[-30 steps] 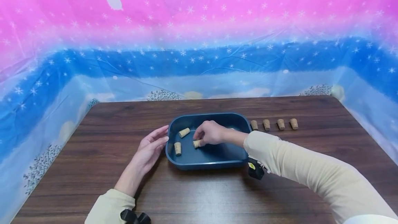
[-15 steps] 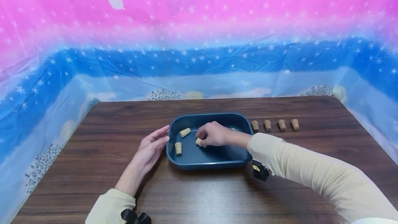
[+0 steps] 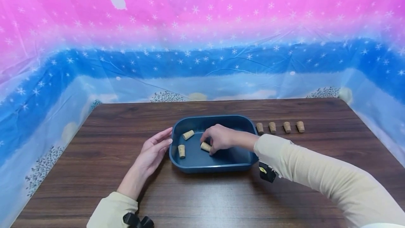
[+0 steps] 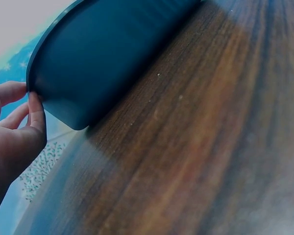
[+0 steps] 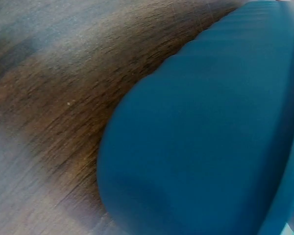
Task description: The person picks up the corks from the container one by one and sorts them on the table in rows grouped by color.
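Observation:
A dark blue rectangular tub stands on the table, with its outer wall filling much of both wrist views. My left hand touches the tub's left end, its fairly straight fingertips at the rim; the left wrist view has the same hand against the wall. Inside the tub is my right hand, thumb and forefinger spread around a cork stopper that lies slanted on the bottom. Two more corks are left of it: one tilted near the back, another nearer the front. The right wrist view hides the fingers behind the tub wall.
Right of the tub, a row of several corks runs along the table, from one close to the rim to the last. The dark wood table is bordered by a printed pink and blue cloth behind.
My right hand has shifted slightly right inside the tub with the cork, and its fingers have spread so more of the cork shows. My left hand has stayed at the rim.

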Motion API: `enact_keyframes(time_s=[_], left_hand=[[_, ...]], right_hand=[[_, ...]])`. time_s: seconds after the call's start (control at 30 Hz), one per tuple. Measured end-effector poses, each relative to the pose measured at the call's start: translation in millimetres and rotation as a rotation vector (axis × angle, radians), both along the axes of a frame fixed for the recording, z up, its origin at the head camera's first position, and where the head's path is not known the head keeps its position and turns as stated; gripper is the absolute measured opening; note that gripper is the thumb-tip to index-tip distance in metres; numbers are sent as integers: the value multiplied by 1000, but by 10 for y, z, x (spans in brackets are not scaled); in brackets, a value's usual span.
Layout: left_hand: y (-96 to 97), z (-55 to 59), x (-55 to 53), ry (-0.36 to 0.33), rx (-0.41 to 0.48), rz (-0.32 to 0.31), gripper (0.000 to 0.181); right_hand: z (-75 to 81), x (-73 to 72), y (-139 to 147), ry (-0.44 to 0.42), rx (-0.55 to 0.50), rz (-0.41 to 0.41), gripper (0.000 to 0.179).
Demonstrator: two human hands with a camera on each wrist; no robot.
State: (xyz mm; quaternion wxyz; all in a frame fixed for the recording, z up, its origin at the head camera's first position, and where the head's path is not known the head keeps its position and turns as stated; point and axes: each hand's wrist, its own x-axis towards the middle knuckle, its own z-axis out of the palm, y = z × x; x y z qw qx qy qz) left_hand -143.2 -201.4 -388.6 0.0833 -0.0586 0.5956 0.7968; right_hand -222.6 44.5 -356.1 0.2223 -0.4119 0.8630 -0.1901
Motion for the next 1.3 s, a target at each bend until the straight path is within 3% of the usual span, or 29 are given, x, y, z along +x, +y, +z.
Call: enact_keyframes(time_s=[0.37, 0.63, 1.3], left_hand=[[7, 15, 9, -3, 4, 3, 52], [5, 8, 9, 6, 2, 0, 52], [10, -3, 5, 7, -13, 5, 52]], right_hand=[[24, -9, 36, -25, -66, -29, 38], [133, -31, 99, -2, -106, -90, 39], [375, -123, 550, -19, -319, -246, 43]])
